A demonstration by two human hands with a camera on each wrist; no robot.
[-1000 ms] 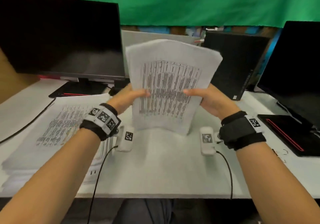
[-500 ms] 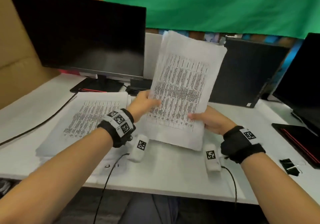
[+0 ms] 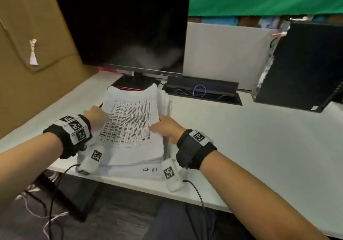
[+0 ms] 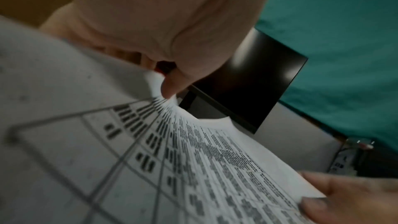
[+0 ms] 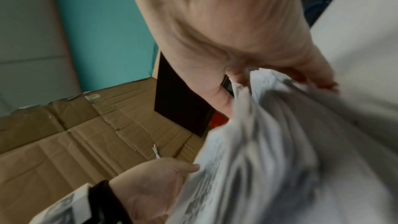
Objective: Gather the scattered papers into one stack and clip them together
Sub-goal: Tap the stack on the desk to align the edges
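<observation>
Left of centre in the head view, both hands, left hand [image 3: 96, 116] and right hand [image 3: 167, 128], pinched the papers [image 3: 130, 126] by opposite edges; thin, floppy sheets probably needed edge grips.

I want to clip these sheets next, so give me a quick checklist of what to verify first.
1. Held sheaf of white printed papers down on the lower white paper pile: ok.
2. Left hand and right hand grip its sides: ok.
3. Edges squared: not ok, sheets fan out on the right.
4. Clip within sight: not ok, none in view.
5. A hand free for clipping: not ok.
</observation>
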